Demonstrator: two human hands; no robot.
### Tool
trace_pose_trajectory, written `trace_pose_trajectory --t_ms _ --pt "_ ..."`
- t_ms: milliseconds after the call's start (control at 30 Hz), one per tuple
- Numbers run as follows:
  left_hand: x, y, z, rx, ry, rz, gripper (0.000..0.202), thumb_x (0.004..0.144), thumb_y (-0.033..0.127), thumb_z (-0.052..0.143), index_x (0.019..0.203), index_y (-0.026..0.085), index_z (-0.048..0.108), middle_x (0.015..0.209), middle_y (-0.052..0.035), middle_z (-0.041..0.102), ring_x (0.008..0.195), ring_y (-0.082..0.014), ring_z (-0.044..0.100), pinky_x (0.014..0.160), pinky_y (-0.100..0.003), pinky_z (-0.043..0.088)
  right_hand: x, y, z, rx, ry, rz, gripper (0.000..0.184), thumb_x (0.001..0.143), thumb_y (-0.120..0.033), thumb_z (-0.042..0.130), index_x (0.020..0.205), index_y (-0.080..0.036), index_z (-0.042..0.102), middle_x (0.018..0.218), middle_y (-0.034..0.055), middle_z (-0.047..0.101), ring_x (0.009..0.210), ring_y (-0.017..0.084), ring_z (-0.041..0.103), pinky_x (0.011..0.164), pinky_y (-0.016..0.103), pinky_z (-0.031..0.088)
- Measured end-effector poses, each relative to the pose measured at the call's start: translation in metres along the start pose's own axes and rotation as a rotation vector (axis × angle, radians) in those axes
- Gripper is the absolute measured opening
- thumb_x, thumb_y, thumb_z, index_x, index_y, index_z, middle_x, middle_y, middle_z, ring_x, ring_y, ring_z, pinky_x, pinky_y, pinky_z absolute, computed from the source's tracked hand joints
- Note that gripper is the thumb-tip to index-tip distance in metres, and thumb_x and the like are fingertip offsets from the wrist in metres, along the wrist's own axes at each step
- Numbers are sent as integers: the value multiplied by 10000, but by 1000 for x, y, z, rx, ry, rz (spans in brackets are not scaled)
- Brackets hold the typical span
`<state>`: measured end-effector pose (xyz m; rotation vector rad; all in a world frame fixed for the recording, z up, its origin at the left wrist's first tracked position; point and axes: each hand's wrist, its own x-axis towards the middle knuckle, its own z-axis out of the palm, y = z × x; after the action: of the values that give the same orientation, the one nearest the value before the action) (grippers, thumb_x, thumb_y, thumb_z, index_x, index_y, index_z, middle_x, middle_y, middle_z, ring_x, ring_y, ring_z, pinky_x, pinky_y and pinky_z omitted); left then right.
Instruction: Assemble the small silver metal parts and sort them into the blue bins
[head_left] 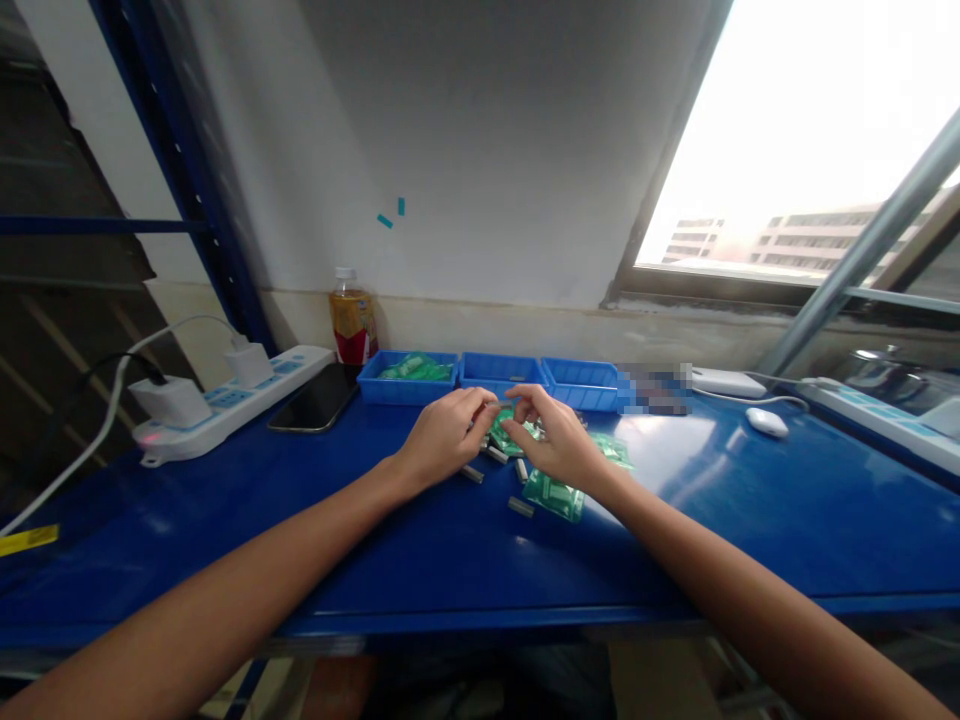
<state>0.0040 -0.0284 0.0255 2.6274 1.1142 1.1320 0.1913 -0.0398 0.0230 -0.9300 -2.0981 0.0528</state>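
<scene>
My left hand (448, 432) is over the middle of the blue table, its thumb and fingertips pinched together. Facing it, my right hand (556, 438) has its fingers curled, thumb and index close to each other. A small pale thing seems to lie between the two sets of fingertips, too small to name. Beneath and around the hands lie green plastic packets, one of them (555, 494) in front of my right hand. Several short grey metal-looking pieces are scattered there, such as the nearest piece (520, 507).
Behind the hands stand three blue bins: a left bin (367, 385) with green packets, a middle bin (480, 402) and a right bin (581, 400). To the left are a phone (315, 400), a power strip (225, 405) and a drink bottle (352, 320). A white mouse-shaped object (766, 422) lies right.
</scene>
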Motion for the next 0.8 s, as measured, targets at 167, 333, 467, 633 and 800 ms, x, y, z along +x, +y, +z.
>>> trace_pose_trajectory --t_ms 167,333,467,633,800 --pt "-1 0 1 -20 -62 -21 342 971 365 293 908 191 581 805 -34 652 763 -167 614 692 -270 439 0 -1 0 -27 9 -17 86 887 -269 476 925 -212 528 769 22 577 719 151 554 683 265 430" --pt "-2 2 3 -83 -40 -7 273 918 388 442 1103 200 513 810 -11 634 711 -143 600 642 -242 440 2 -1 -1 -64 1 29 206 921 -272 397 769 -205 518 720 28 584 670 149 542 629 260 407" --pt "-3 0 2 -35 -51 6 238 934 370 413 1033 199 546 766 -12 619 721 -151 594 660 -245 432 1 -2 -2 -67 -16 34 214 923 -276 399 766 -200 522 700 21 579 666 147 545 631 259 405" --pt "-2 -2 1 -5 -65 -22 284 955 370 349 1003 204 574 826 -32 652 801 -176 613 713 -263 434 0 -6 -1 -59 6 1 124 858 -251 510 966 -199 540 770 15 592 723 150 568 674 254 425" --pt "2 -4 7 135 -77 -108 360 934 442 354 979 202 620 891 -64 660 871 -220 592 761 -326 432 13 8 -6 -189 70 9 106 858 -280 504 832 -200 570 738 30 608 722 171 574 682 272 423"
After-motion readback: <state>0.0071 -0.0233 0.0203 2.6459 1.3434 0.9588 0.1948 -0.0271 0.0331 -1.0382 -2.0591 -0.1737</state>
